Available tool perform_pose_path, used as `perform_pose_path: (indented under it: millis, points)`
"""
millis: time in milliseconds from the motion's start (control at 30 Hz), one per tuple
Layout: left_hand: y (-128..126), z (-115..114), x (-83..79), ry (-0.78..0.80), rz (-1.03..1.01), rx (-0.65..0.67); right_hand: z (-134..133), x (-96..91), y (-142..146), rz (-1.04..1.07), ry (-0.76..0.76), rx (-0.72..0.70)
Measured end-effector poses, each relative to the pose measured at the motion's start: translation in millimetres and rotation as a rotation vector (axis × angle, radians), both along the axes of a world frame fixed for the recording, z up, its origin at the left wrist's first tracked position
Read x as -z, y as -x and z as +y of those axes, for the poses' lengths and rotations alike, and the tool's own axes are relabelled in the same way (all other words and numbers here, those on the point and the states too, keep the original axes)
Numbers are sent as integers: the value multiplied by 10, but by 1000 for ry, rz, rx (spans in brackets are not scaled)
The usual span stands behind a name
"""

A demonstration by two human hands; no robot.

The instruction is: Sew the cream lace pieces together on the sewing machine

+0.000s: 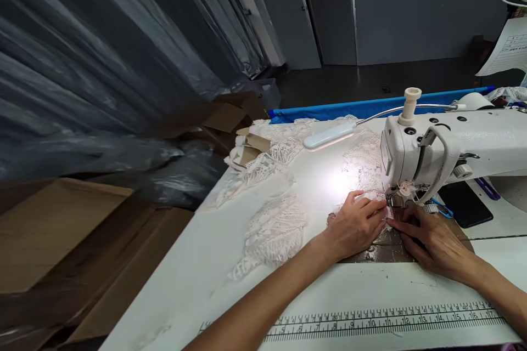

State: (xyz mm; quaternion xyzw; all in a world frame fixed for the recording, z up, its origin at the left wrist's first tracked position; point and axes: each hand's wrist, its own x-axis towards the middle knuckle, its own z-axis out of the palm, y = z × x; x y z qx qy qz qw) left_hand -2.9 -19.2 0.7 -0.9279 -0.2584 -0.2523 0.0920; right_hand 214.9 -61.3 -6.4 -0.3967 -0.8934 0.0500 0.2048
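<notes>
White table [197, 269], lace [374, 195] under fingers [370, 207], ruler markings [370, 322], grey curtain [135, 27]

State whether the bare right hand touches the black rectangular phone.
Apart: the head view shows a strip of brown surface between right hand and phone.

A white sewing table [185, 290], its front edge printed with a ruler scale [370, 322], carries a white sewing machine [473, 134] at the right, with a shiny brown sheet [385, 252] on the surface in front of the machine's head. A loose heap of cream lace [278, 227] lies left of centre, and more lace trim [288, 137] spreads along the far side around a bent cardboard piece [258, 142]. Beneath the machine's arm lie a black smartphone [465, 204] and, just beside it, a small purple tool [488, 188].
</notes>
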Motion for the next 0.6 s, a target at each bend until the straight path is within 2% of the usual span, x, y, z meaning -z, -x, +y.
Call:
perform_pose_path:
  millis: [200, 300, 467, 600]
  points:
    - [-22, 12, -15, 37, 42, -36, 0, 17, 25, -25, -5, 38]
    - [-66, 5, 5, 27, 59, -96, 1, 19, 21, -24, 12, 53]
    - [-157, -36, 56, 11, 48, -220, -2, -2, -1, 73, 136, 174]
    - [-188, -50, 60, 12, 44, -234, 6, -30, -3, 140, 201, 213]
